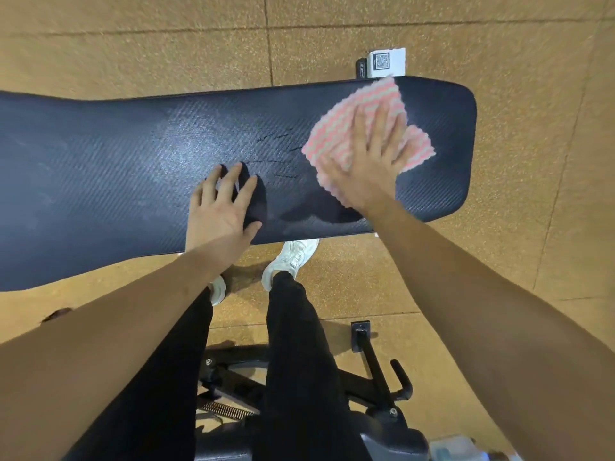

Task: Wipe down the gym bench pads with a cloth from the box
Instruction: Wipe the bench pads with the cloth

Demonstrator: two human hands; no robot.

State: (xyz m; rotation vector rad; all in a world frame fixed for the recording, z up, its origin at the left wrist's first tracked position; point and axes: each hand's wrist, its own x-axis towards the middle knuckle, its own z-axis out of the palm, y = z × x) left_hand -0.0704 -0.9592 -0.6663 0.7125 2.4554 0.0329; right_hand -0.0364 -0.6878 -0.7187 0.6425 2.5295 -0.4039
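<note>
Bench pad (pixel 100 168): a long dark textured pad running left to right across the view; its left stretch lies bare, with a pale sheen near the middle and a few short dark scuffs just left of the cloth.
Left hand (pixel 221 207): spread flat, fingers splayed, palm pressed on the near edge of the pad near its middle; it holds nothing and appears to brace the person.
Cloth (pixel 369 128): pink-and-white wavy-striped, lying crumpled on the right end of the pad, its far corner reaching the pad's far edge.
Right hand (pixel 369 161): laid open on top of the cloth, fingers spread and pressing it down onto the pad; not pinching it.
Floor (pixel 133 44): tan speckled tiles all round; a small white tag with a printed code (pixel 387 63) sits just beyond the pad's far edge, near the cloth.
Near side: the person's dark trousers and white shoes (pixel 289 261), with black frame parts (pixel 372 371) low in view.
Step in hand: wiping is under way at the right end of the pad.
Next move: probably sweeping the cloth leftward under steady palm pressure, which would call for lifting the left hand out of its path.
</note>
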